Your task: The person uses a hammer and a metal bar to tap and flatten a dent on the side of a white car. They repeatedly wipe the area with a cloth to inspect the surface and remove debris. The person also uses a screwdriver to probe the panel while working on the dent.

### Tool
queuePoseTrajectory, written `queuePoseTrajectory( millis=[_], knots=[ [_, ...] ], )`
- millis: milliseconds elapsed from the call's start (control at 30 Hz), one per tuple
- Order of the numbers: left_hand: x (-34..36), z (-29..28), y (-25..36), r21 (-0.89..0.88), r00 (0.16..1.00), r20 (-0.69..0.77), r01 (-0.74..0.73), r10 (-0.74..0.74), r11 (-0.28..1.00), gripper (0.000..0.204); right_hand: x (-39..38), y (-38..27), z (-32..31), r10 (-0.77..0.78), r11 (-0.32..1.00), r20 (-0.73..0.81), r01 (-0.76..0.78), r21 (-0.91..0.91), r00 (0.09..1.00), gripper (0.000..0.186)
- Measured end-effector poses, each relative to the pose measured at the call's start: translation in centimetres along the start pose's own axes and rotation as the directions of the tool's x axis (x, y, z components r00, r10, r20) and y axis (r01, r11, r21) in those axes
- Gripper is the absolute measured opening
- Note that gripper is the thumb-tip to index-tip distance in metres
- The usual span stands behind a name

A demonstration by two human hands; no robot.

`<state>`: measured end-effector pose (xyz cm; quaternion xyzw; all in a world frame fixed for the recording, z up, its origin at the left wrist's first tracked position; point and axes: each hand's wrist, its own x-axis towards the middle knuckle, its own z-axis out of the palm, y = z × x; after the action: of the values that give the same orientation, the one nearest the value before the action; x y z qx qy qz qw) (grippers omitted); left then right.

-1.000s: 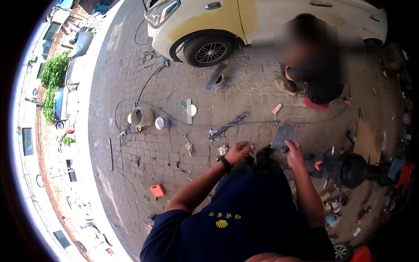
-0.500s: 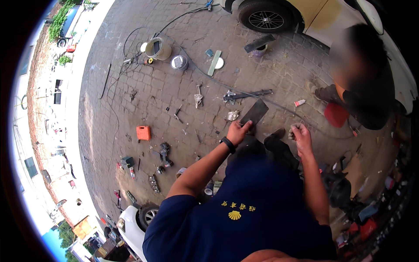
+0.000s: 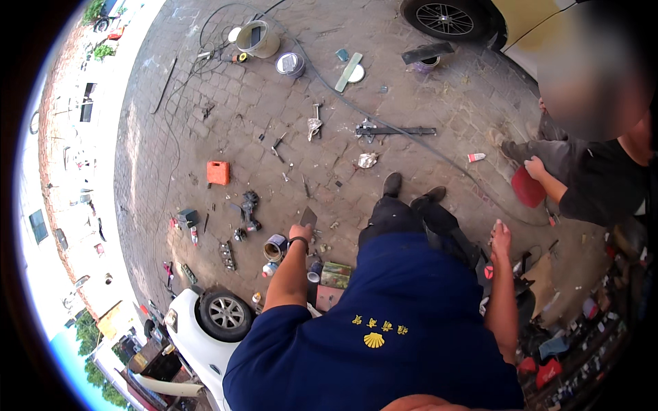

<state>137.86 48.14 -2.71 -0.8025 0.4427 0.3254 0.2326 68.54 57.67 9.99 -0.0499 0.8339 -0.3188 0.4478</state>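
The person stands on a brick floor [image 3: 439, 123] strewn with tools, looking down past a blue shirt [image 3: 391, 329] and dark trousers to two black shoes [image 3: 411, 192]. The left hand [image 3: 300, 231] hangs at the side with its fingers closed on a flat dark plate [image 3: 308, 217], which sticks up past the knuckles; a black watch [image 3: 297, 241] sits on that wrist. The right hand [image 3: 500, 234] hangs on the other side, well apart from the left; it is too small to tell whether it is closed or what it holds.

Just beside the left hand, on the floor, stand a small tin [image 3: 275, 246], a green box [image 3: 336, 275] and a dark tool [image 3: 248, 207]. Farther off lie an orange case [image 3: 218, 172], a long metal bar [image 3: 394, 130], a crumpled rag [image 3: 367, 160] and a black hose [image 3: 411, 140] running across the bricks. A pale bucket [image 3: 258, 38] and a round tin [image 3: 290, 64] stand near the top. A white car [image 3: 205, 322] with its wheel shows at lower left, and another car's wheel [image 3: 445, 18] at the top. On the right, another person in black crouches, one hand on a red object [image 3: 528, 186].
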Motion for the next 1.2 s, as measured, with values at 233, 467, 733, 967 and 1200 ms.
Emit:
queuePoseTrajectory(
  millis=[233, 467, 733, 967, 1200],
  knots=[
    [-1.3, 0.5, 15.2, -0.203, 0.931, -0.089, -0.365, 0.354, 0.909, 0.062, 1.8, 0.6, -2.4, 0.057, 0.997, -0.177, -0.063, -0.032, 0.983, 0.047],
    [-7.4, -4.5, 31.9, -0.217, 0.812, -0.047, -0.577, 0.581, 0.788, 0.053, 5.9, 2.8, -9.7, 0.157, 0.913, -0.164, -0.08, 0.401, 0.974, 0.033],
    [-3.9, -4.7, 38.9, 0.451, 0.864, 0.151, -0.493, 0.481, 0.744, 0.069, 13.6, 14.7, -18.9, 0.078, 0.96, -0.388, 0.036, 0.279, 0.919, 0.051],
    [-14.2, -0.5, 54.0, 0.592, 0.796, 0.34, -0.595, 0.501, 0.543, 0.067, 16.7, 11.2, -29.6, 0.269, 0.889, -0.313, -0.11, 0.445, 0.911, 0.05],
    [-20.2, 3.4, 72.1, 0.446, 0.648, 0.301, -0.744, 0.7, 0.497, 0.056, 25.5, 11.3, -37.5, 0.259, 0.922, -0.384, -0.109, 0.371, 0.886, 0.041]
  ],
)
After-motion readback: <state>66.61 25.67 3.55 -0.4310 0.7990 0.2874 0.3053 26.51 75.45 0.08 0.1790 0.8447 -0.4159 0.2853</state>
